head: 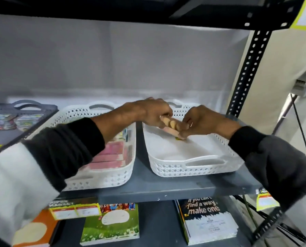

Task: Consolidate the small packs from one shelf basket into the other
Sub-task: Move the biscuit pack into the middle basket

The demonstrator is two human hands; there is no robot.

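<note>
Two white lattice baskets stand side by side on a grey shelf. The left basket (123, 177) holds several pink small packs (111, 155). The right basket (193, 168) shows a bare white floor apart from the packs in my hands. My left hand (152, 113) reaches across from the left and my right hand (203, 122) meets it over the back of the right basket. Together they pinch a small stack of pink packs (170, 128) just above that basket's floor, with a small green bit under the stack.
A dark grey basket (32, 106) with colourful packs sits at the far left. A black perforated rack post (246, 68) rises at the right. The shelf below carries notebooks (111, 225) and a black booklet (205, 220). Yellow price labels hang on the shelf edges.
</note>
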